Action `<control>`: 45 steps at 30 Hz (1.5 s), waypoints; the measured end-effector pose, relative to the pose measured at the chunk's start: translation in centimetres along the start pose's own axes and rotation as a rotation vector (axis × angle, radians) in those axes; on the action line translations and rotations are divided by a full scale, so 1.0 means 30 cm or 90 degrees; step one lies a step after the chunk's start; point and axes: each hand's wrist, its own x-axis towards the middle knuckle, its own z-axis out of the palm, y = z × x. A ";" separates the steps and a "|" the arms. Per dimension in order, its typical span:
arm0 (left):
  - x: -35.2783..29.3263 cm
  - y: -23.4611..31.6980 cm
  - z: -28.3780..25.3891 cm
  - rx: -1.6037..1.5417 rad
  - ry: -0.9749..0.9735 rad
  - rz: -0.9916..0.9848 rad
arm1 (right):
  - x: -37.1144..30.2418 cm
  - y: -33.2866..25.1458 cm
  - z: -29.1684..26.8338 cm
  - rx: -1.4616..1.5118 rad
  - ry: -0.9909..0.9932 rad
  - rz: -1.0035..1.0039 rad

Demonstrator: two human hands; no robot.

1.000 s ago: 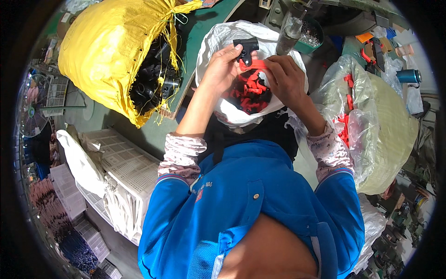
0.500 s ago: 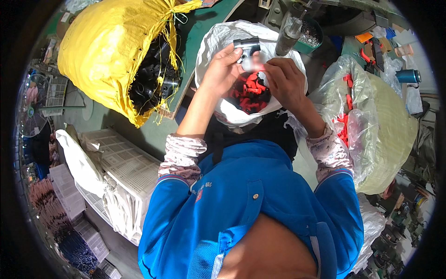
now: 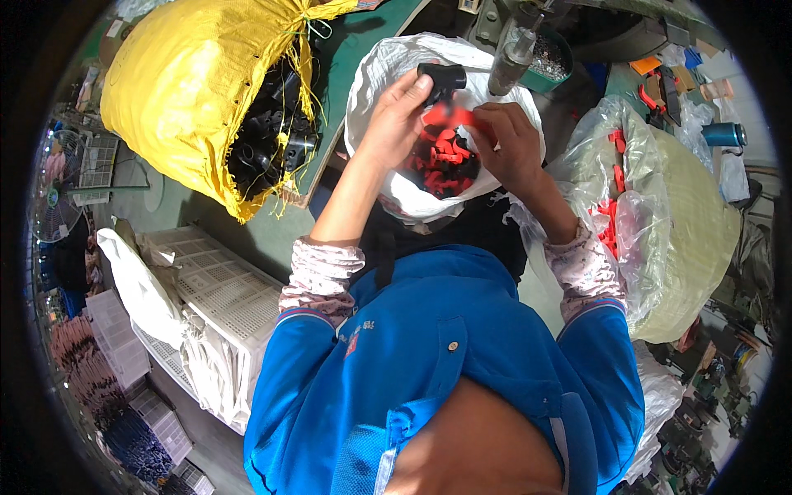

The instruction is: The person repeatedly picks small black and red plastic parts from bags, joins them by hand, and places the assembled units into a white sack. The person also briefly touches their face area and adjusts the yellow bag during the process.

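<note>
Person in a bright blue collared jacket (image 3: pixel 396 330) with pink-white patterned sleeve covers (image 3: pixel 323 268) is filling the lower middle. Flat green tabletop (image 3: pixel 351 54) is running along the upper left, partly covered. Big yellow woven-plastic sack (image 3: pixel 186 91) is lying at upper left, its torn mouth facing right and showing glossy black plastic parts (image 3: pixel 268 136). Pale green woven sack (image 3: pixel 701 223) is standing at right, clear plastic film (image 3: pixel 648 177) covering its near side and red plastic pieces (image 3: pixel 609 223) showing along it. White perforated plastic crate (image 3: pixel 219 280) is sitting at lower left, white cloth-like sheeting (image 3: pixel 148 285) draping over its side. Open white plastic bag (image 3: pixel 412 205) is sitting in front of the person, holding a heap of small red and black plastic parts (image 3: pixel 445 155). Left hand (image 3: pixel 392 124) is gripping, thumb on top; right hand (image 3: pixel 510 144) is curling its fingers around something red, over the bag's right half. Green tub of metal bits (image 3: pixel 551 68) is standing just beyond the bag, next to a grey metal cylinder (image 3: pixel 511 64). Black tubular plastic fitting (image 3: pixel 445 76) is sitting in the left hand, above the bag opening. Bright red plastic piece (image 3: pixel 472 121) is showing at the right fingertips, just below the fitting; blur is hiding whether the two are joining.
</note>
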 end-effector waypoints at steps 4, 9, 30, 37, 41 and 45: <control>-0.004 -0.016 -0.015 0.112 0.038 0.048 | 0.000 -0.039 -0.014 0.274 -0.036 0.311; -0.033 -0.031 0.021 0.090 0.084 -0.032 | 0.018 -0.055 -0.047 0.319 -0.117 0.332; -0.092 -0.030 0.059 0.051 0.170 -0.068 | 0.007 -0.070 -0.040 0.345 -0.201 0.326; -0.089 0.007 0.047 0.142 0.131 -0.121 | 0.019 -0.072 -0.043 0.398 -0.249 0.385; -0.106 0.079 0.003 0.218 0.050 -0.224 | 0.068 -0.031 -0.115 0.559 -0.469 0.402; -0.102 0.009 0.044 0.167 0.181 -0.158 | 0.018 -0.063 -0.082 0.475 -0.332 0.389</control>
